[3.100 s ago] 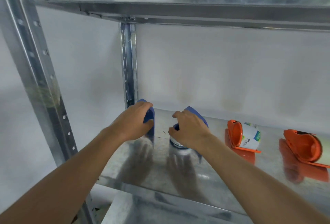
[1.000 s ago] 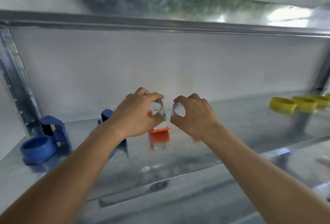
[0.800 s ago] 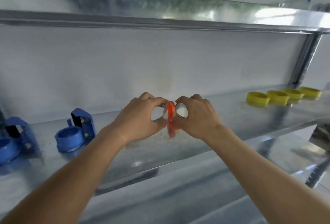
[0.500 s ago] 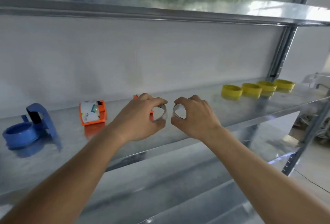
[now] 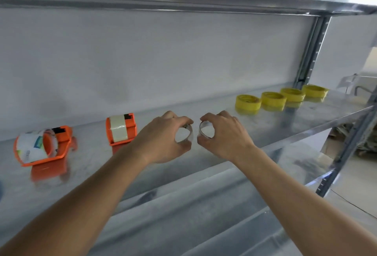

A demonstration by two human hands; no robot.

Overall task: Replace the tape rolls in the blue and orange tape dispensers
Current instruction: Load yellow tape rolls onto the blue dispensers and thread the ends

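Each hand carries one spent tape core. The left hand (image 5: 163,137) pinches a thin clear core (image 5: 186,135) between thumb below and fingers above, and the right hand (image 5: 222,135) holds its own core (image 5: 205,133) the same way. The two rings sit just beside each other over the middle of the shelf (image 5: 285,121), openings facing the camera. Gripping them by the rim suits such light, hollow things, and carrying both at once looks like a way to clear them in a single trip.

At 9 o'clock from the hands stand two orange dispensers, both still loaded. The near one (image 5: 120,129) shows a pale roll face-on, and the far-left one (image 5: 43,145) holds a printed white roll. Neither has been emptied yet, by the look of it. No blue dispenser is clearly in view; only a blurred edge shows at the far left.

At 2 o'clock, well apart from the hands, four yellow rolls (image 5: 247,101) lie flat in a row toward the upright post (image 5: 310,51). These are likely the fresh stock, set out within easy reach. The cores probably need putting down near them before a new roll can be taken.
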